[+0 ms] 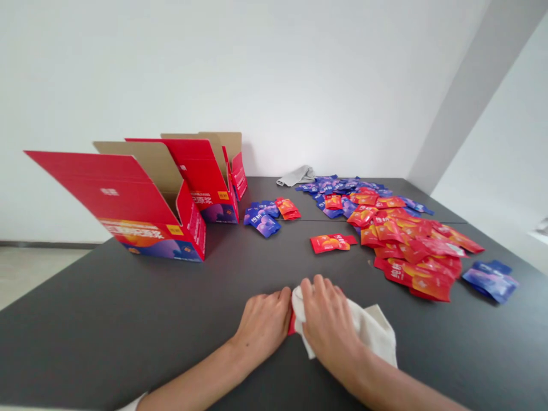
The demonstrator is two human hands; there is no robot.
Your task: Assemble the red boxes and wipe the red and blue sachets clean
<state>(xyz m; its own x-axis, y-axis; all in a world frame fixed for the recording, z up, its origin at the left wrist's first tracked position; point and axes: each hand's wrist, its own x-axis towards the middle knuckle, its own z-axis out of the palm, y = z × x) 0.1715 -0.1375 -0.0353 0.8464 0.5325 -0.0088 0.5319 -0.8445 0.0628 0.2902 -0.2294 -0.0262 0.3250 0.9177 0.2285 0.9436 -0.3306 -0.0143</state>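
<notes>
Near the table's front, my left hand (266, 315) is closed on the left end of a red pouch (292, 323). Only a narrow red strip of that pouch shows; the rest lies under a white cloth (371, 331) and my hands. My right hand (327, 314) grips the cloth and presses it onto the pouch, fingers curled over the top. The cloth spreads out to the right under my wrist. Beyond my hands, a single red pouch (332, 243) lies flat on the dark table.
Two red boxes, a nearer one (141, 211) and a farther one (205, 188), stand with raised flaps on the left. A pile of red pouches (411, 240) and blue pouches (338, 185) covers the right. A grey cloth (297, 174) lies by the wall.
</notes>
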